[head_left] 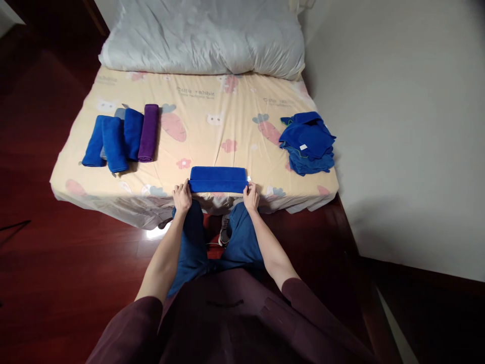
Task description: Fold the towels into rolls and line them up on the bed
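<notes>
A blue towel (217,174) lies partly folded at the front edge of the bed, its near part doubled over as a strip. My left hand (182,196) pinches the near left corner of that strip. At the near right corner, my right hand (250,196) grips the fold between thumb and fingers. A small white tag shows beside the towel's right end. To the left lie several rolled towels, among them a blue roll (114,144) and a purple roll (148,133). On the right sits a loose pile of blue towels (307,141) with a white tag on top.
The bed (215,126) wears a yellow sheet printed with carrots and rabbits. A bulky white quilt (204,38) lies across its far end. A pale wall (401,126) stands to the right, and dark red floor (76,253) shows at the left.
</notes>
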Demonstrator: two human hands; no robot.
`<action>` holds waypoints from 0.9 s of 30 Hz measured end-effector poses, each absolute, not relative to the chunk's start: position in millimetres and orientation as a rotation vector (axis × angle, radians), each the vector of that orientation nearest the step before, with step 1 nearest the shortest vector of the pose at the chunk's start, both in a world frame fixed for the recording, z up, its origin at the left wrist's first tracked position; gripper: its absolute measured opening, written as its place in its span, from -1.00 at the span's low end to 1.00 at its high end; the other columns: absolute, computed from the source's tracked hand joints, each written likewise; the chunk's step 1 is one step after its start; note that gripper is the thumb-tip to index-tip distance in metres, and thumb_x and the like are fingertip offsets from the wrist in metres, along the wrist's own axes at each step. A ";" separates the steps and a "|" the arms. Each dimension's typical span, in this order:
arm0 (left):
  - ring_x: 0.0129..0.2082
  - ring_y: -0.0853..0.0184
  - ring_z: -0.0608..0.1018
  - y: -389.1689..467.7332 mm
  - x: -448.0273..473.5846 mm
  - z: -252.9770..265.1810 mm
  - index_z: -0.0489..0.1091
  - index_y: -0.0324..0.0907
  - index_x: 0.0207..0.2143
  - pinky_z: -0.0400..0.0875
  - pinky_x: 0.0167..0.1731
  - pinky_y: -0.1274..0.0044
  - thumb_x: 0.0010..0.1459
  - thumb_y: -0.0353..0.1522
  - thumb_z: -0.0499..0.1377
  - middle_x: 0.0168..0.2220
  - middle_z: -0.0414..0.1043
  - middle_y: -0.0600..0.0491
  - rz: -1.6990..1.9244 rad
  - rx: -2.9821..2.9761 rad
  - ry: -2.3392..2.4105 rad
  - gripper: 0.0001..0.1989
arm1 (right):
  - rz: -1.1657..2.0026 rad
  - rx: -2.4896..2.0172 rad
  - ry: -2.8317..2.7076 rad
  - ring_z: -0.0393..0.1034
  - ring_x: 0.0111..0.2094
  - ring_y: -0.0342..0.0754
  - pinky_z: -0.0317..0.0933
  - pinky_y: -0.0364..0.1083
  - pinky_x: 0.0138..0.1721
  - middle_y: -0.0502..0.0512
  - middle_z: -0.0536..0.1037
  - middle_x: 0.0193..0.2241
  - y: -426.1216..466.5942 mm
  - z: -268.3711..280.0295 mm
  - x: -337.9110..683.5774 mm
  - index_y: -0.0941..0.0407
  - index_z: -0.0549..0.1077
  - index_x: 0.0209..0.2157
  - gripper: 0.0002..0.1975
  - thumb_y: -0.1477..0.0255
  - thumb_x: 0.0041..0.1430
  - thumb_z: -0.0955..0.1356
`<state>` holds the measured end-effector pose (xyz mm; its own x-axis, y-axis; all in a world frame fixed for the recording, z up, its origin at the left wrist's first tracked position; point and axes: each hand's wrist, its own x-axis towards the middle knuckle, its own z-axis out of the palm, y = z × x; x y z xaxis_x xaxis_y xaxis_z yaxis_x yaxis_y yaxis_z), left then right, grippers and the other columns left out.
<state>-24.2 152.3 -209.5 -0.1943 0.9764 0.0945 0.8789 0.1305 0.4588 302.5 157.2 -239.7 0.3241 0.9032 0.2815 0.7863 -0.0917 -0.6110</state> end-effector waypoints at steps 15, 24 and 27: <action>0.07 0.03 0.45 152.0 -27.4 -206.5 0.45 -0.16 0.20 0.36 0.10 0.24 0.40 -0.23 0.02 0.11 0.44 -0.19 0.773 1.820 2.216 -0.56 | 0.155 -1.829 -1.577 0.49 0.04 0.08 0.39 0.01 0.07 0.28 0.55 0.01 152.6 -234.9 305.1 0.14 0.47 0.02 -0.68 0.30 0.44 0.20; 0.19 0.12 0.39 151.2 -29.9 -207.2 0.48 -0.10 0.18 0.29 0.20 0.24 0.39 -0.40 -0.06 0.21 0.47 -0.01 0.750 1.991 1.966 -0.55 | 0.228 -1.688 -1.700 0.45 0.16 -0.02 0.28 0.00 0.26 0.21 0.58 0.08 150.7 -227.6 304.1 0.13 0.58 0.01 -0.59 0.43 0.47 0.13; 0.20 0.12 0.38 150.1 -28.3 -202.3 0.45 -0.12 0.21 0.28 0.20 0.24 0.39 -0.36 -0.04 0.23 0.46 -0.01 0.734 1.968 1.951 -0.55 | 0.252 -1.670 -1.680 0.46 0.15 -0.01 0.30 0.00 0.26 0.21 0.59 0.08 151.0 -225.4 304.5 0.16 0.58 0.03 -0.58 0.44 0.45 0.13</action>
<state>-28.3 150.1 -202.3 -0.0376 0.9864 0.1599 0.8472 -0.0535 0.5287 304.5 151.0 -225.4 0.1227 0.9258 0.3576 0.7804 0.1326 -0.6111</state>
